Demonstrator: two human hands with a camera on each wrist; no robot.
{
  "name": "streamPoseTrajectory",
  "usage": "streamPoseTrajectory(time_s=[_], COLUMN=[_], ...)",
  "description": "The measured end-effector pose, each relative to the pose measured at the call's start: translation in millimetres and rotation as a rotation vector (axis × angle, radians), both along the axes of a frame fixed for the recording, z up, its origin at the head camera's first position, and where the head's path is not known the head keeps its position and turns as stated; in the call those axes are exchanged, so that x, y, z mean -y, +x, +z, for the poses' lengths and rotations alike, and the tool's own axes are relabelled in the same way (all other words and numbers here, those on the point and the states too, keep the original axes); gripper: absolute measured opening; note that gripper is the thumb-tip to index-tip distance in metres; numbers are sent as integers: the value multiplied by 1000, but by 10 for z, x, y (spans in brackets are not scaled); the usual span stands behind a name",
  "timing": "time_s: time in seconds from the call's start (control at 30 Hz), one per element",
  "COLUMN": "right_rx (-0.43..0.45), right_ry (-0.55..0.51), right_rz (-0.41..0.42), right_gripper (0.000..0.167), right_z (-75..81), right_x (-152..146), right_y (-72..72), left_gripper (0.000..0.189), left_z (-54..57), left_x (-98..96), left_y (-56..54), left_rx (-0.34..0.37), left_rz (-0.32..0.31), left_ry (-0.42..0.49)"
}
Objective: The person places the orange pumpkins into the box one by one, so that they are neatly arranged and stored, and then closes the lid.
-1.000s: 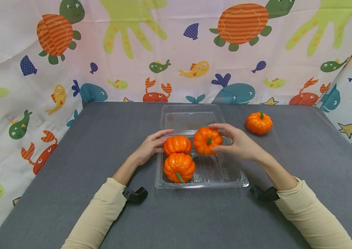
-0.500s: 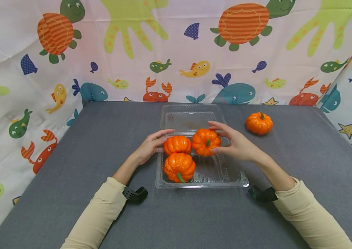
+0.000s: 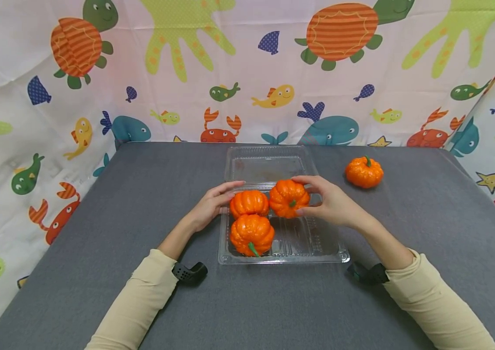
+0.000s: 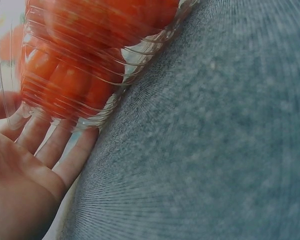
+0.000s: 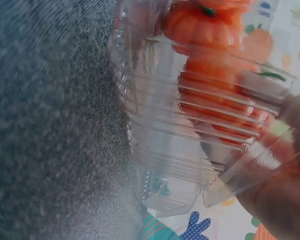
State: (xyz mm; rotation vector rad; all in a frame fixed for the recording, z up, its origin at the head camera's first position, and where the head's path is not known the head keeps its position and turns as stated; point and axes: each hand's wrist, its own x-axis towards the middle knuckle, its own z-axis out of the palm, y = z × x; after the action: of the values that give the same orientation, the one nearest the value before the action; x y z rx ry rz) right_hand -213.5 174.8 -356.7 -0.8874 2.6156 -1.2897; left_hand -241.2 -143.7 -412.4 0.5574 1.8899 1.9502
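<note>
In the head view, a clear plastic container [image 3: 309,243] lies open in the middle of the table. Two orange toy pumpkins, one [image 3: 249,201] behind the other [image 3: 252,235], sit in its left half. My right hand [image 3: 339,204] holds a third pumpkin [image 3: 289,197] between thumb and fingers at the back of the container, its green stem facing forward, close beside the back left pumpkin. My left hand [image 3: 210,209] rests at the container's left side; the left wrist view shows its straight fingers [image 4: 52,145] against the ribbed wall. In the right wrist view, the container's wall overlaps the held pumpkin [image 5: 215,95].
The container's clear lid [image 3: 269,165] lies folded back behind it. Another orange pumpkin [image 3: 363,172] stands on the grey tablecloth [image 3: 247,311] at the back right. A white curtain [image 3: 247,63] printed with sea animals hangs behind the table.
My right hand has shifted slightly left with the pumpkin, bringing it closer to the back left pumpkin. The left hand has stayed where it was.
</note>
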Motion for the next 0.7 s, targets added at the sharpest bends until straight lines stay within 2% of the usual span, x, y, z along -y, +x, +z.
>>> streamPoseTrajectory(time_s=[0.23,0.47,0.6,0.7], right_rx=[-1,55,25,-30], right_ry=[73,107,128,173], right_rz=[-8,-16,-20,-36], right_gripper=[70,69,68,69], right_z=[40,65,73,87], right_x=[4,-10,14,52], right_y=[37,40,60,96], left_gripper=[46,46,45,45], left_z=[-11,-3,4,5], left_x=[2,-2,-7,-10], left_y=[-12,-3,1,1], left_rx=[-13,-7,-4,-3], left_rz=[-11,-15,-15,-11], left_ry=[-5,-3,-6,-10])
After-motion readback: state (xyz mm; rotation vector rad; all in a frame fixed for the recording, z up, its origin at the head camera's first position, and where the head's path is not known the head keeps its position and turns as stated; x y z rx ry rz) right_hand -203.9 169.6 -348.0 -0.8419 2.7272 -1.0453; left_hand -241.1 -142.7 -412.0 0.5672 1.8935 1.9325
